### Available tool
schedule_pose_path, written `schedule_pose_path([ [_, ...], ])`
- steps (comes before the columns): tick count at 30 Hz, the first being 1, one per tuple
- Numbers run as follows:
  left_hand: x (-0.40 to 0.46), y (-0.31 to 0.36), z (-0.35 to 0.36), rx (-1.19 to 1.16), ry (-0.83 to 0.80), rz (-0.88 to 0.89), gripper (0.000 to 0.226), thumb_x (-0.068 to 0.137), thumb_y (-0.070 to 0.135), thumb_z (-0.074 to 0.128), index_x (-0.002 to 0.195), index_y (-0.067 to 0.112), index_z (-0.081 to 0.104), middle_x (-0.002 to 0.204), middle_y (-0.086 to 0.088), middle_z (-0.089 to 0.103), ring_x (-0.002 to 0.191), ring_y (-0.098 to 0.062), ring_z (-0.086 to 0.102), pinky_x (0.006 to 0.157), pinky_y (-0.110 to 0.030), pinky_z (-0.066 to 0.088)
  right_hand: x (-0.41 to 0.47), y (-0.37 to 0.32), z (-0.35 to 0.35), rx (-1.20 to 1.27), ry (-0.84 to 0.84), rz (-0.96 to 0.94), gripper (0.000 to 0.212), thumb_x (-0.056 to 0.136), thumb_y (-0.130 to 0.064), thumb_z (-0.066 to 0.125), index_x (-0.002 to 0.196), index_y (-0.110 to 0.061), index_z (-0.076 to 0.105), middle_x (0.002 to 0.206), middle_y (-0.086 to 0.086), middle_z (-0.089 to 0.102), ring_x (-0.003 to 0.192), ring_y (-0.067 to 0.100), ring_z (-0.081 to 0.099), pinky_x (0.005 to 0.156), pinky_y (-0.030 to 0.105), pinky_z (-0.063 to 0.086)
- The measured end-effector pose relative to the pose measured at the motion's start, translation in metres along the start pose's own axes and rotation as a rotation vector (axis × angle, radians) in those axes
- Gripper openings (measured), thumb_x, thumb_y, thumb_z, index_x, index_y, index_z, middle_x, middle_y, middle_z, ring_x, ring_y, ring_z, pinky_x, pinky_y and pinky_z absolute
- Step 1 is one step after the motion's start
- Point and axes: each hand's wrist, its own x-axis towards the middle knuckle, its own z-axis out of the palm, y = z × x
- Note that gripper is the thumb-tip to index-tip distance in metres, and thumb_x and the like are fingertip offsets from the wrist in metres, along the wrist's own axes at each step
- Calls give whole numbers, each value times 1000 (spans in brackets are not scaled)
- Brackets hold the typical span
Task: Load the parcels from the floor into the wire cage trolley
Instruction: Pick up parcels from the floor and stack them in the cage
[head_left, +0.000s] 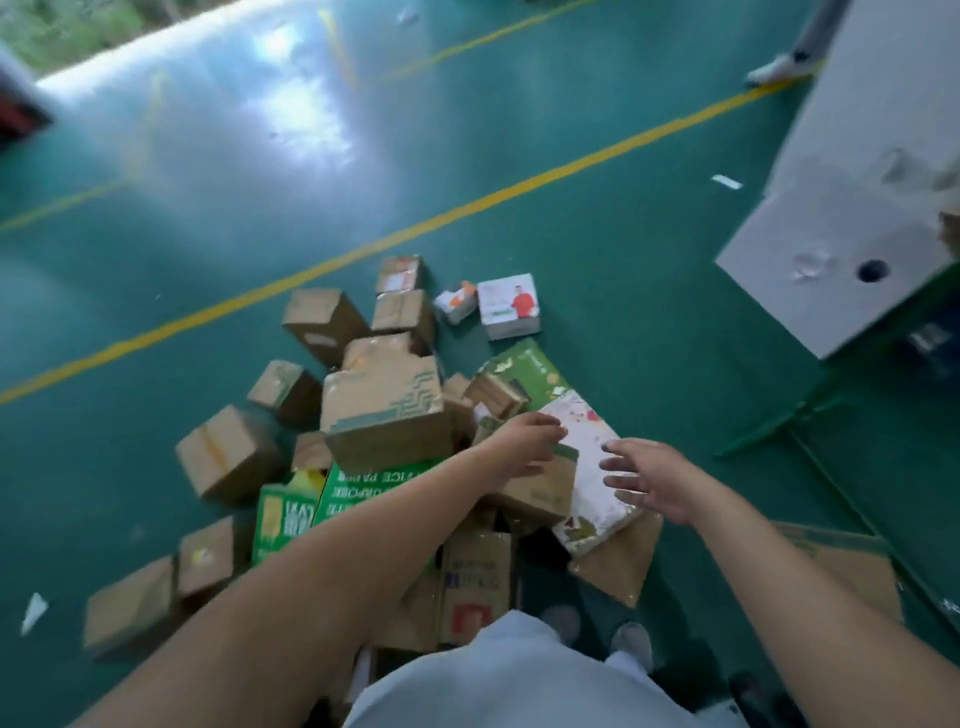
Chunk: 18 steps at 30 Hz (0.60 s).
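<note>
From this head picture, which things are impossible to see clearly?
- Left hand: its fingers lie over a small brown box; motion blur hides whether they grip it.
- Right hand: blur hides whether it touches the white printed parcel.
- White panel: cut off by the right edge; no wire cage is recognisable.
- Box labels: blurred, unreadable.

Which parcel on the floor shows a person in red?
The white square box at the pile's far edge, beyond both hands; the parcels around it are plain brown or green.
</note>
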Motion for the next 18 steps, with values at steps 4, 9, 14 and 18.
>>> schedule_pose_path([
  [4, -19, -32, -19, -194, 152, -33, 37, 97, 35, 66, 132, 25, 61, 124, -2, 66, 109, -20, 64, 88, -35, 54, 11, -19, 18, -190, -101, -12, 24, 105, -27, 54, 123, -13, 64, 120, 9, 68, 115, 30, 65, 101, 43, 54],
  [9, -52, -83, -24, -418, 272, -109, 27, 100, 30, 62, 127, 24, 61, 128, -7, 64, 118, -25, 61, 98, -40, 52, 27, -17, 48, -382, -215, 7, 27, 105, -29, 54, 124, -14, 64, 117, 7, 71, 107, 24, 67, 102, 45, 54],
  [14, -75, -125, -25, -559, 353, -155, 32, 102, 28, 60, 133, 21, 59, 129, -6, 62, 120, -23, 60, 90, -36, 55, 33, -14, 75, -506, -272, 30, 31, 103, -29, 56, 129, -14, 62, 112, 6, 74, 103, 23, 71, 82, 36, 59],
  [18, -87, -149, -24, -641, 413, -198, 26, 100, 28, 63, 127, 26, 61, 124, -4, 65, 107, -19, 66, 86, -35, 58, 38, -5, 84, -562, -317, 68, 33, 102, -27, 58, 133, -14, 60, 114, 6, 73, 107, 25, 69, 90, 40, 59],
])
